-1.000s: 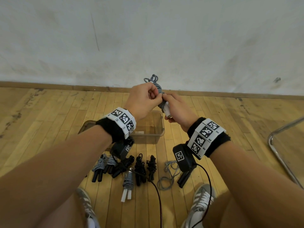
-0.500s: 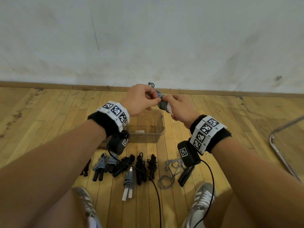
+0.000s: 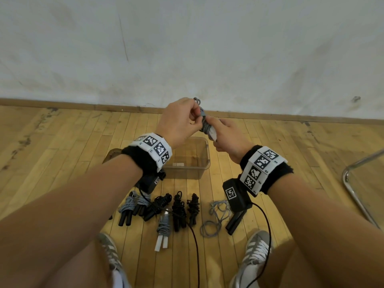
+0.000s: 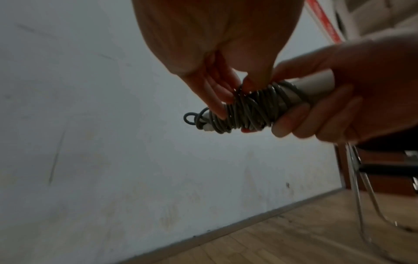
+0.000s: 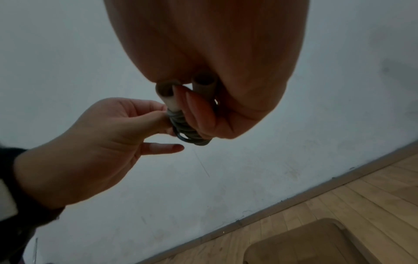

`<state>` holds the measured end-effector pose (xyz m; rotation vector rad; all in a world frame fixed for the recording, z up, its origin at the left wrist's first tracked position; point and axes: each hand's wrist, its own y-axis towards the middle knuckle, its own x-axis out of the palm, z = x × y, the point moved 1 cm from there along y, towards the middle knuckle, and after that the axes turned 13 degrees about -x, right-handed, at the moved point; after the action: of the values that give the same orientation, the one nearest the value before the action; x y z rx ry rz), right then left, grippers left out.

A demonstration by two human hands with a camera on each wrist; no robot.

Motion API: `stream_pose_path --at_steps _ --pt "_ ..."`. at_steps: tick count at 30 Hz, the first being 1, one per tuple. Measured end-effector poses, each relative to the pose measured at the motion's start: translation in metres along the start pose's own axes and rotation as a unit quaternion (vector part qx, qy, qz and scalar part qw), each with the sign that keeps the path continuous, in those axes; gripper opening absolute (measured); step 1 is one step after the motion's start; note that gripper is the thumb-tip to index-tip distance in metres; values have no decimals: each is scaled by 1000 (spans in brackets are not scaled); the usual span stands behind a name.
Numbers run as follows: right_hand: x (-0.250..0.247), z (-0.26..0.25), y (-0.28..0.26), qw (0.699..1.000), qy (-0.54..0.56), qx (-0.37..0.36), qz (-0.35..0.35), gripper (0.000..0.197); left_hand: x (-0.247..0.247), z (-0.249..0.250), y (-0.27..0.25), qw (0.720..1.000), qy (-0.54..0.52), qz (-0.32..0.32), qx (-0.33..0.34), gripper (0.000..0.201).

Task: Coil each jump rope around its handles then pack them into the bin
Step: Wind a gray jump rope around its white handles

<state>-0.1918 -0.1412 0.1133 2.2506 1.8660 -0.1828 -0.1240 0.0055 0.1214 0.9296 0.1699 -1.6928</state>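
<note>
Above the clear plastic bin [image 3: 204, 161] on the wooden floor [image 3: 62, 142], the grey jump rope [image 4: 246, 109] is held between both hands, its paired white handles [image 4: 316, 85] running lengthwise from the right hand away and leftward toward the wall. The right hand [image 3: 230, 136] clenches the bare handle ends, while the left hand [image 3: 178, 121] pinches the coils near the far tip, where a short loop [image 4: 191, 118] sticks out. By my reading the bin lies straight below, so the right hand is placed to lower the bundle.

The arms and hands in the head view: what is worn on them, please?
Both forearms are bare, without sleeves. Each wrist has a black band with a white strip of square black-and-white code markers. A small black camera box hangs under each wrist, with a thin black cable. Left hand and right hand wear no gloves.
</note>
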Motion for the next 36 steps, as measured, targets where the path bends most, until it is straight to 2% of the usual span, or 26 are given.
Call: stream_pose_path --at_steps 2,3,6,8,14,17,23,27,32,36 --pt "-1 0 2 999 21 11 22 33 -2 -1 3 998 -19 32 41 6" --pt "-3 1 4 999 31 17 31 34 -3 -1 4 998 -43 38 38 6" --pt "-7 7 7 998 46 26 38 49 -3 -4 3 995 -99 12 -5 7" --pt "-10 12 8 997 41 37 52 58 1 -4 -2 995 -97 -13 -8 14" --pt "-18 12 6 996 59 43 40 47 2 -1 -3 996 -75 -42 -17 37" --pt "-18 9 2 997 64 23 34 46 -3 1 0 996 -72 -57 -11 30" --pt "-17 12 -3 1000 -23 10 8 37 -5 -4 -2 993 -30 -116 -26 26" --pt "-13 15 -4 1000 -12 5 23 35 0 -3 -5 994 -22 -103 -27 21" --pt "-18 17 -7 998 -21 -60 18 35 0 -2 -4 991 -79 -91 -55 21" --pt "-26 15 -6 994 -34 -96 47 34 0 1 -7 988 -119 -79 -64 16"
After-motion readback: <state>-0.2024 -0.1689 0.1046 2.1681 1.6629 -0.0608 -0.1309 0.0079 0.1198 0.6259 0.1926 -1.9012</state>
